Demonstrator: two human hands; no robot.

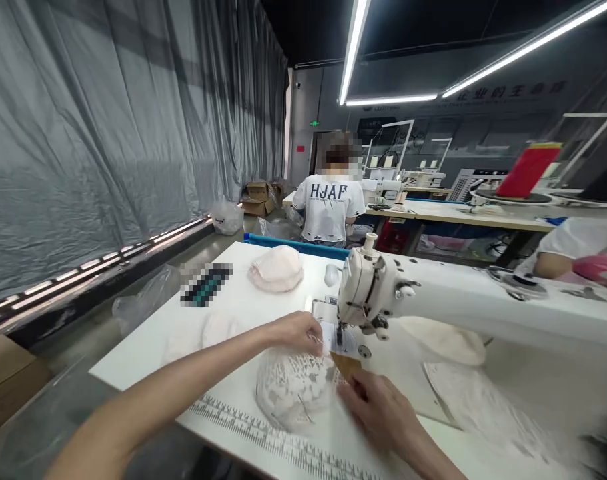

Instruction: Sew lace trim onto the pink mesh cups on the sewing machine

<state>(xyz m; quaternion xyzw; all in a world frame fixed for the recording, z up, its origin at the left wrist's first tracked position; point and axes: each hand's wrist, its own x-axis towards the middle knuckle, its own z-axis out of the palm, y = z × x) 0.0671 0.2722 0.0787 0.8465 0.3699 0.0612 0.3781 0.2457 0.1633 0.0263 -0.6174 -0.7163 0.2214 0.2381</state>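
Left hand [299, 332]: fingers curled downward at the upper edge of a white lace piece [288, 387], just beside the needle plate [342, 340]. Cannot tell whether the fingertips pinch the lace or only rest at it.

Right hand [376, 407]: motion-blurred; thumb and index finger appear to pinch a tan flat piece [346, 367], its far end pointing toward the needle plate. Material not clear.

The lace piece lies on the white sewing table [223, 393], in front of the presser foot [339, 331] and largely between the hands. Judged reason: one hand on either side keeps the edge near the needle under control, with fingers out to the sides.

Sewing machine head [366, 290]: directly above the plate, its arm running off to the right. A printed ruler scale [253, 427] follows the near table edge, probably there so lengths can be read without reaching.

Farther out: a pale pink fabric piece [277, 269] sits at the back left of the table; a cream fabric piece [443, 340] and a white patterned fabric [488, 400] lie to the right, partly behind or below the machine arm, presumably parked off the working spot.

Beyond the table: a seated co-worker in a white T-shirt [328, 207], back turned.
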